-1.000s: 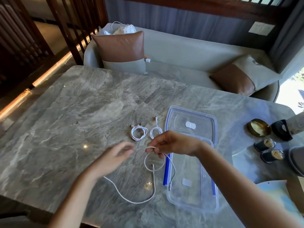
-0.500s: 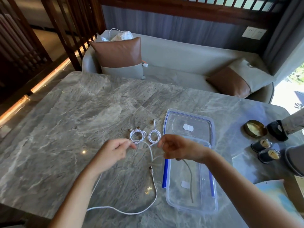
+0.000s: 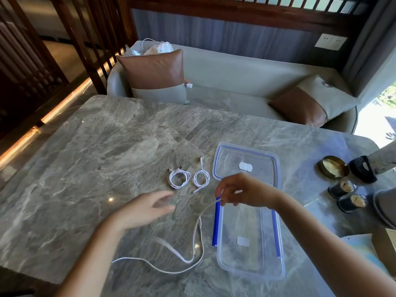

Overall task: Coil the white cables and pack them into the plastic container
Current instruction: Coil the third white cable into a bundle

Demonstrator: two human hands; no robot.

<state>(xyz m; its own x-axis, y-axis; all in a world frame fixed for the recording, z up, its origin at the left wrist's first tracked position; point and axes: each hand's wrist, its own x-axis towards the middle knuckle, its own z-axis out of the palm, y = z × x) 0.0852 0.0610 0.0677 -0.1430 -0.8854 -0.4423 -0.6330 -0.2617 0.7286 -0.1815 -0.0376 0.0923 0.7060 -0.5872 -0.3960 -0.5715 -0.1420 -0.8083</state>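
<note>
Two coiled white cables lie side by side on the marble table: one coil on the left, another coil on the right. A third white cable trails uncoiled across the table near the front edge. My right hand pinches its upper end above the left rim of the clear plastic container, which stands open and empty with blue clips. My left hand hovers open to the left, fingers spread, blurred, touching nothing.
The container's clear lid lies just behind it. A brass dish, a black object and two small dark cups stand at the right. A grey sofa with brown cushions lies beyond the table.
The loop my right hand was forming has come undone and the cable now trails loose. My left hand has let go of the cable and opened.
</note>
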